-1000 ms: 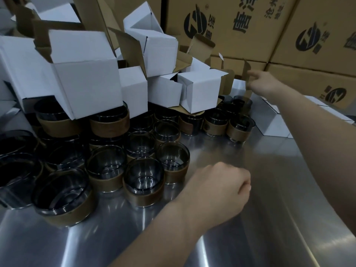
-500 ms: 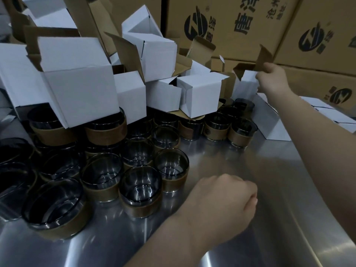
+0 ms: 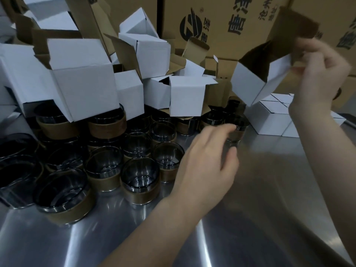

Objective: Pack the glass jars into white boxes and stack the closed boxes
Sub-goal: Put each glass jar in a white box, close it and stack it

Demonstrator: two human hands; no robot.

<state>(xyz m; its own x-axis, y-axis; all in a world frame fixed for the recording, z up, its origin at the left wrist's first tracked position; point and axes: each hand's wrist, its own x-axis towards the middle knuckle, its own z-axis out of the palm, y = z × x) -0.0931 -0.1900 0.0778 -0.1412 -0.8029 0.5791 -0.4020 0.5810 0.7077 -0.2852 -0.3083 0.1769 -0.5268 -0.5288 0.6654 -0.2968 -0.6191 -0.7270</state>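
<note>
**Step in hand (judged):** fetch one jar and load it into the box held ready.

**State of the hands.** The right hand pinches an open white box by its upper edge, clear of the desk. The box is tilted, with its mouth turned up and toward the left hand. The left hand is spread wide, fingers and thumb apart, and holds nothing. It is at the glass jar just beyond its fingertips, below the held box.

**Procedure.**
1. Close fingers and thumb on opposite sides of the jar's brown band, not on the bare glass rim. The band should give the surer grip.
2. Lift straight up before moving sideways, because neighbouring jars stand touching or just beside it.
3. Turn the box mouth toward the jar and keep the raised flap out of the opening.
4. Seat the jar base-first, then fold the flaps.
5. Set the closed box on the stack of closed boxes, which lies under the right hand's wrist.

**Limits of view.**
- Both hands are blurred, so it cannot be told whether the left fingertips touch the jar.
- The right hand's fingers cover the box corner they hold, and the grip on the flap is unclear.
- The heap of open boxes, beyond the left hand and to its left, rests on the other jars and hides those behind.
- The brown cartons beyond both hands are cut off at the top edge.
</note>
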